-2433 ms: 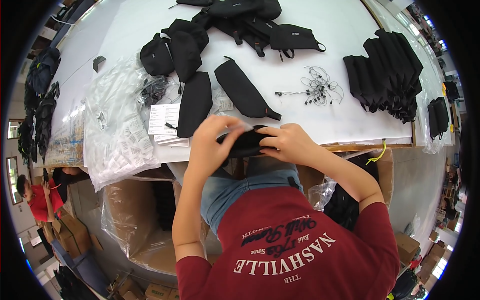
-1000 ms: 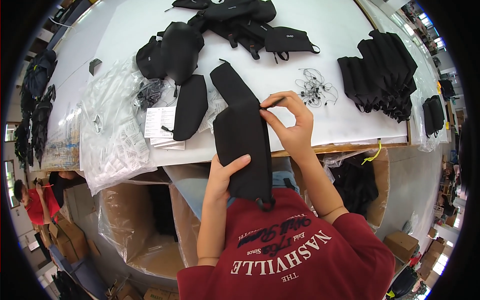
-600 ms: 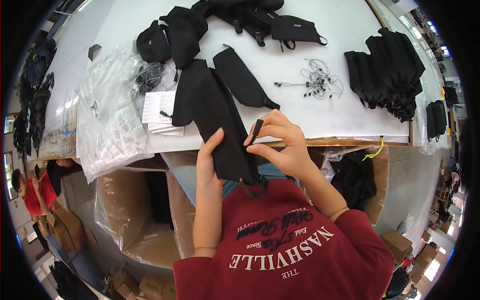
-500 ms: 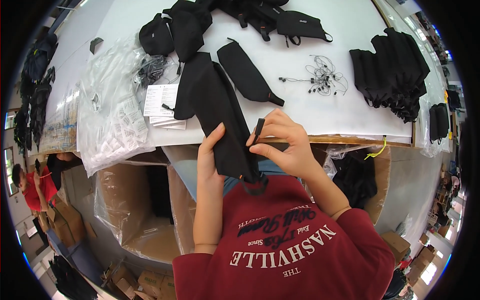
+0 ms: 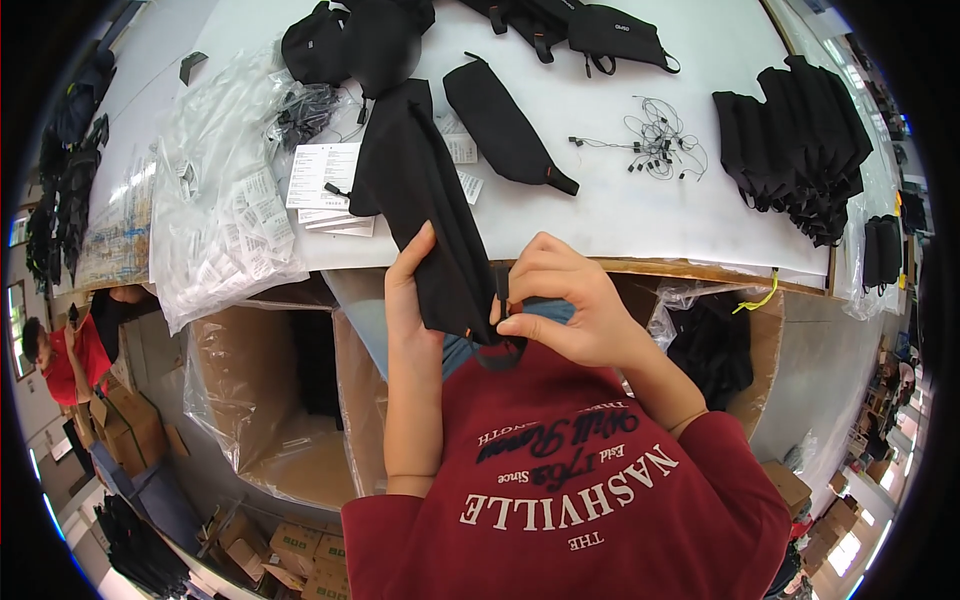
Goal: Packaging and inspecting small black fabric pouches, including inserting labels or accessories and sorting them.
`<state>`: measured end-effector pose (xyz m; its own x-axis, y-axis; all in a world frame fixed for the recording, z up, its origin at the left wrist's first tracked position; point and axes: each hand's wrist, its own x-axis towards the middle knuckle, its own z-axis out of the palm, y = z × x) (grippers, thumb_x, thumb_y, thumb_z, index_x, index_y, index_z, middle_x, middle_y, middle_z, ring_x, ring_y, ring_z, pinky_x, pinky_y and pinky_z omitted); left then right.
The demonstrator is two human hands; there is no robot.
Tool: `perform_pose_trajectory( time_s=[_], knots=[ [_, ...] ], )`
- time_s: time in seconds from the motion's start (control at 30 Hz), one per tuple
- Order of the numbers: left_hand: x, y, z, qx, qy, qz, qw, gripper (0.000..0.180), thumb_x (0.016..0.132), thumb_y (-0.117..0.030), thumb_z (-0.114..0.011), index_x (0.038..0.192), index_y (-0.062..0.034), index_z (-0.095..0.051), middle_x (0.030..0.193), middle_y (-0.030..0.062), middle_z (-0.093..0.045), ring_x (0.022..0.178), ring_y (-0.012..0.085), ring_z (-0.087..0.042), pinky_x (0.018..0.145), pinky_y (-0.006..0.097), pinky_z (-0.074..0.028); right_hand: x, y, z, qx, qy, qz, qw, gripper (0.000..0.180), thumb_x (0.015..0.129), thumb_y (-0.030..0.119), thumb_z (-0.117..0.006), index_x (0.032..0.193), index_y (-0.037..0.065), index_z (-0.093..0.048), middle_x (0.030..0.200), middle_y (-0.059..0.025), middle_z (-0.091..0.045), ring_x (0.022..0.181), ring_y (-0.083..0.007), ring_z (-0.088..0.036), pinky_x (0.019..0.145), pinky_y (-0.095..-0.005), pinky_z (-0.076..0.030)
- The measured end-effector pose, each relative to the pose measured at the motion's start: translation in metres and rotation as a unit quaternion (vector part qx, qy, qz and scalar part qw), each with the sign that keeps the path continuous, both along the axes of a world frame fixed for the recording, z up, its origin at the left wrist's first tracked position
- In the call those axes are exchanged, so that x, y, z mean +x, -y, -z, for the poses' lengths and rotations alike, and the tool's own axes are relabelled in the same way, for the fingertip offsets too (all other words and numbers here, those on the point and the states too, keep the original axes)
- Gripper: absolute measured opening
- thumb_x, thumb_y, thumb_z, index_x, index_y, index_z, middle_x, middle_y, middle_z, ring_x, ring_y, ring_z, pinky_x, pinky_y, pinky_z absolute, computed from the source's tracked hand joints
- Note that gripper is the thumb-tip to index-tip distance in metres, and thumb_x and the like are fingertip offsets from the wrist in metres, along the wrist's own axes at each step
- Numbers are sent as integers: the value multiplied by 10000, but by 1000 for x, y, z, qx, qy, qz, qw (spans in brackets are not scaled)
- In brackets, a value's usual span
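Observation:
My left hand [image 5: 413,292] is wrapped round the side of a long black fabric pouch [image 5: 425,185], which slants from the table edge toward my lap. A small strap loop and an orange tab sit at its near end. My right hand [image 5: 578,308] pinches a black zipper pull [image 5: 502,282] beside that near end, thumb and forefinger closed on it. A second black pouch [image 5: 505,125] lies flat on the table just right of the held one. White printed labels [image 5: 465,150] peek out between the two.
A pile of black strings [image 5: 655,140] lies right of the pouches, with a stack of folded black pouches [image 5: 790,140] beyond. Clear plastic bags [image 5: 215,200] and printed cards [image 5: 322,175] lie to the left. More black pouches [image 5: 620,38] are at the back. Below stands an open carton [image 5: 260,400].
My right hand, with the zipper pull, has moved toward the pouch's near end. The held pouch has shifted slightly, and white labels now show beside it.

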<state>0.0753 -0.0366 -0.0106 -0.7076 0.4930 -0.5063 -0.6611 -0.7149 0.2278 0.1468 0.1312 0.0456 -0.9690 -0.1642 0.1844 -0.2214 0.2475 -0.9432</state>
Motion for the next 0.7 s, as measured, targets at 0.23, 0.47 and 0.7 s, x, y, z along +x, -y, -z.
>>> perform_pose_trajectory(
  time_s=[0.23, 0.47, 0.7],
  knots=[
    [10, -8, -7, -90, -196, 83, 973, 386, 814, -78, -638, 1162, 46, -529, 1041, 126, -634, 886, 204, -652, 786, 300, -541, -20, -10, -11, 78, -119, 132, 981, 147, 702, 79, -731, 766, 45, -603, 800, -57, -548, 754, -238, -490, 683, -326, -393],
    [5, -1, 15, 43, -76, 48, 995, 316, 881, -149, -569, 1147, 19, -547, 1003, 140, -653, 860, 237, -667, 758, 350, -566, -16, -5, -15, 55, -35, 10, 998, 163, 706, 89, -733, 744, 29, -586, 792, -55, -532, 792, -221, -477, 728, -314, -396],
    [0, 3, 17, 42, -50, 37, 997, 268, 884, -200, -552, 1058, 4, -555, 832, 99, -570, 702, 191, -578, 623, 305, -488, -5, 2, -5, 29, 26, -37, 999, 148, 775, 171, -705, 809, 66, -607, 806, -35, -523, 807, -221, -457, 757, -321, -372]
  ],
)
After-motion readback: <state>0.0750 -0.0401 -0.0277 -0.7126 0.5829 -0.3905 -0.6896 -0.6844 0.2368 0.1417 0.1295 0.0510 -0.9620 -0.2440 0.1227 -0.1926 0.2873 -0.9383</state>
